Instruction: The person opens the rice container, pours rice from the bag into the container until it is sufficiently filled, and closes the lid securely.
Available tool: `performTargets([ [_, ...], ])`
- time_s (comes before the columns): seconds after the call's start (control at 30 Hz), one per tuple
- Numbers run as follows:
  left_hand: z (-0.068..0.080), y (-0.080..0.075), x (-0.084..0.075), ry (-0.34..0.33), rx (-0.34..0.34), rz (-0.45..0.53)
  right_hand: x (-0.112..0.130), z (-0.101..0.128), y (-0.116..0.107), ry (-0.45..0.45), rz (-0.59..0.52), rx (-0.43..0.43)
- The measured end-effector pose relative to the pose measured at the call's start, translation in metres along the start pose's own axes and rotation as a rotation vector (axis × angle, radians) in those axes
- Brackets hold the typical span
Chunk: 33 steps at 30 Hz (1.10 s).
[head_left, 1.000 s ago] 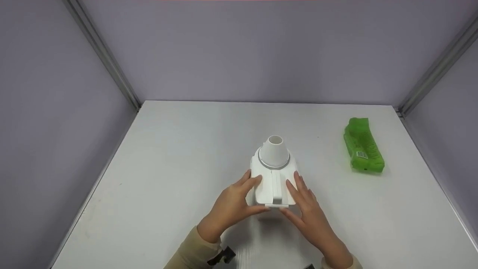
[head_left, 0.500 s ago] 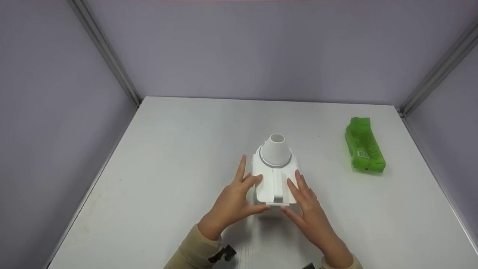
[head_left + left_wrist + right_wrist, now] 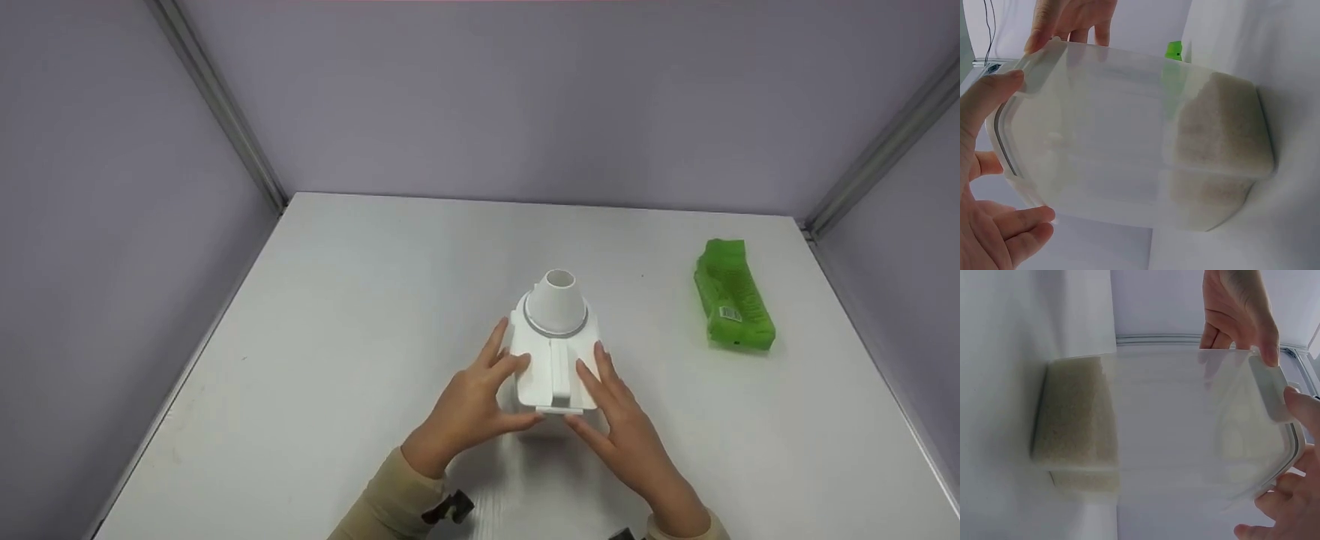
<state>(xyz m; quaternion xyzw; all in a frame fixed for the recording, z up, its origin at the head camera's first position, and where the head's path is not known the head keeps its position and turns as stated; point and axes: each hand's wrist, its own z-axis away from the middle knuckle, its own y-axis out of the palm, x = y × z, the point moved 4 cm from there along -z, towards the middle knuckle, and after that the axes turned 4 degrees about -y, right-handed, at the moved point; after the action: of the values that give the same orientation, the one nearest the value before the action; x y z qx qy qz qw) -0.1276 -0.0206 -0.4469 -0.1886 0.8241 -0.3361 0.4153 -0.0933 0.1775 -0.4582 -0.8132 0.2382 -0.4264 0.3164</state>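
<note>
A tall see-through food container (image 3: 1112,129) stands upright on the table, its lower part filled with pale, rice-like grain (image 3: 1075,416). Its white lid (image 3: 534,382) carries a cone-shaped white cup (image 3: 555,311), narrow end up, at the far side. My left hand (image 3: 466,409) grips the lid's left side, thumb at the front clip (image 3: 1047,67) and one finger on top. On the right side, my right hand (image 3: 624,427) holds the lid, thumb by the same clip and fingers along the top and side. Wrist views show both hands high around the lid.
A green plastic pack (image 3: 731,296) with a barcode label lies at the back right of the white table (image 3: 360,300). Pale grey panels (image 3: 480,97) enclose the table at the back and both sides.
My left index finger lifted away from the lid's side half a second ago and has come back near it. My right hand and the container hold their place; the head view shifted slightly.
</note>
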Motion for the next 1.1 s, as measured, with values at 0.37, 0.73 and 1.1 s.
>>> performTargets([
  [0.37,-0.001,0.01,0.0,0.049,-0.034,0.067,-0.001,0.001,-0.006,0.01,0.013,-0.007],
  [0.73,-0.001,0.003,-0.009,0.034,0.022,-0.225,-0.001,0.0,-0.001,0.03,0.0,0.008],
  [1.1,0.001,0.001,-0.017,0.078,-0.018,-0.421,-0.002,0.001,0.002,0.133,-0.092,0.041],
])
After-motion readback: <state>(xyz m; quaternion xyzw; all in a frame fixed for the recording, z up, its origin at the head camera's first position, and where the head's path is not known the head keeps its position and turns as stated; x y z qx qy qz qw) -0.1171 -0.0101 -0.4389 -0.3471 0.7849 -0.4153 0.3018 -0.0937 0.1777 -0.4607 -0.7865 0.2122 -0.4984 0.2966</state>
